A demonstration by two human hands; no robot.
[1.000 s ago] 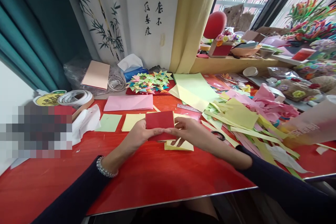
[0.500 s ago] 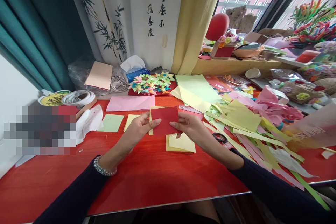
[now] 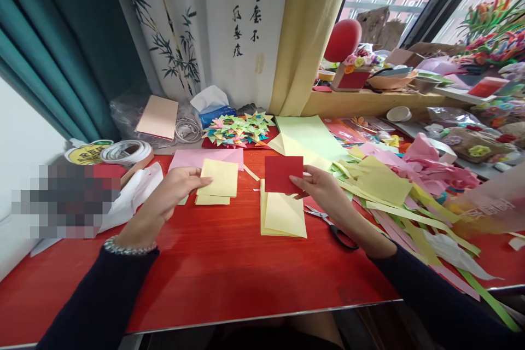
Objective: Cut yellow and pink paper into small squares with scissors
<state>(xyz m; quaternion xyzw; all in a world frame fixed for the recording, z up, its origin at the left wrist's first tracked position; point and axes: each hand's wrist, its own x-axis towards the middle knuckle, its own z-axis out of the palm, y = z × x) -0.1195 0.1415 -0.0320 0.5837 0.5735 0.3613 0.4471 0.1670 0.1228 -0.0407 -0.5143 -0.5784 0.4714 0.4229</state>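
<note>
A pale yellow paper square [image 3: 220,176] is pinched in my left hand [image 3: 180,188], held just over another yellow square [image 3: 213,200] near the table's left-centre. My right hand [image 3: 322,186] grips a red paper square [image 3: 283,174] at its right edge. Beneath and in front of the red square lie folded yellow sheets [image 3: 286,217]. Scissors [image 3: 328,221] with black handles rest under my right wrist, blades toward the yellow sheets. Part of a green paper [image 3: 183,200] shows by my left fingers.
Paper strips [image 3: 394,202] and crumpled pink paper [image 3: 426,167] cover the right side. At the back, folded paper stars [image 3: 238,130] sit on a red base beside large green paper [image 3: 309,134] and pink paper [image 3: 188,158]. White tissue [image 3: 135,197] lies left.
The yellow square that was behind the red one has moved left in my left hand. My right hand has moved right with the red square, and the scissors' blades now show.
</note>
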